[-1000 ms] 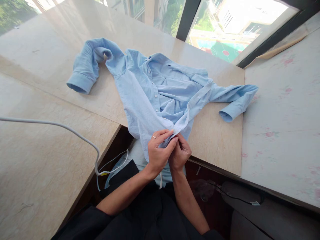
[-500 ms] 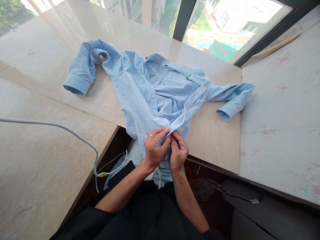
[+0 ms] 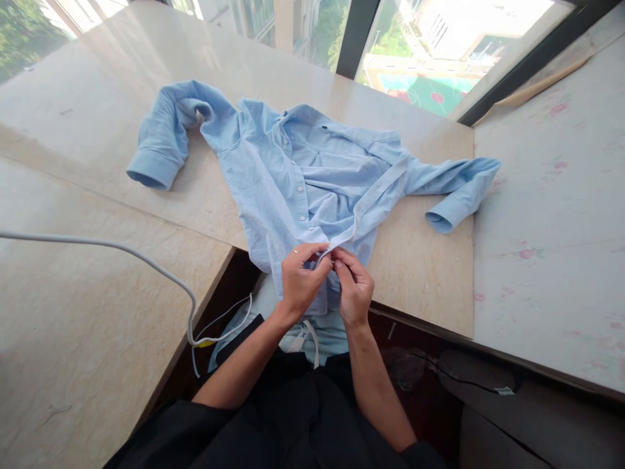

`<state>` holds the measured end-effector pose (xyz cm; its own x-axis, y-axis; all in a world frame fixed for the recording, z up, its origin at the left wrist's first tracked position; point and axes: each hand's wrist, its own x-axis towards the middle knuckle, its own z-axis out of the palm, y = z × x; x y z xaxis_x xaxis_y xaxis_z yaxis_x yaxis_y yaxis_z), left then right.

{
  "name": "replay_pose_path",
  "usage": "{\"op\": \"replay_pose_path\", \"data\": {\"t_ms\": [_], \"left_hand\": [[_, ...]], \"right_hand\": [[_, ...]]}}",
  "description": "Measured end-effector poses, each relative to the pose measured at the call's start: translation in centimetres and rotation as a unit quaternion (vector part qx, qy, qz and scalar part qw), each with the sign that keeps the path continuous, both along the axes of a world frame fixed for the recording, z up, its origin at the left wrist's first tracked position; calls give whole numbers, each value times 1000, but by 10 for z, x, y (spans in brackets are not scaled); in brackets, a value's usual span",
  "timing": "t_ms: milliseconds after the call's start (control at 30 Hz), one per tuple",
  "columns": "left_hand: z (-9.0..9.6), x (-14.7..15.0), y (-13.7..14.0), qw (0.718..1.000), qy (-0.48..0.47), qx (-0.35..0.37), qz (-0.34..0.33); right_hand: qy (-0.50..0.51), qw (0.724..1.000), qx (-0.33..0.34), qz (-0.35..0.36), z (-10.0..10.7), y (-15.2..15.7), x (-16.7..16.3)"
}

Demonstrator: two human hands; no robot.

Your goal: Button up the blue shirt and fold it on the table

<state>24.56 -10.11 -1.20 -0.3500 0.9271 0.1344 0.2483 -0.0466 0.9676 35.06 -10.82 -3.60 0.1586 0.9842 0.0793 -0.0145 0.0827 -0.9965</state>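
A light blue button-up shirt [image 3: 266, 176] lies spread on the tabletop, its collar toward the window and its sleeves out to both sides. Its front hangs partly open, with small white buttons down the left edge. At the lower front, my left hand [image 3: 303, 277], with a ring on one finger, pinches the fabric edge. My right hand [image 3: 355, 286] is closed on the same edge just to the right, fingertips nearly meeting the left ones. Whatever lies between the fingertips is hidden. The hem droops over the table's near edge.
A pale marbled tabletop [image 3: 424, 273] extends left and around the corner. A grey cable [image 3: 122, 247] crosses its left part and drops over the edge. Windows [image 3: 415, 71] stand behind, a flower-patterned wall [image 3: 547, 260] at right. Below right is a dark grey seat [image 3: 478, 378].
My hands have shifted slightly, with the right hand a little farther right. The lower shirt front has been rearranged, and more of the hem shows beneath my hands.
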Motion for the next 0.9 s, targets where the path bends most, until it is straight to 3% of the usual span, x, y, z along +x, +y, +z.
{"op": "replay_pose_path", "data": {"t_ms": [167,300,433,633,900], "left_hand": [[2,-6,5,992,-98,-78,-29],[6,-11,8,985,-123,-102,-60],[8,-13,9,994,-42,-58,-84],[8,-13,8,990,87,2,-111],[8,-14,10,981,112,-2,-156]], "right_hand": [[-67,997,24,36,8,8,7],[-105,992,55,52,4,14,13],[-174,977,114,57,3,23,22],[-294,913,265,103,15,39,40],[-355,880,274,155,17,56,59]]}}
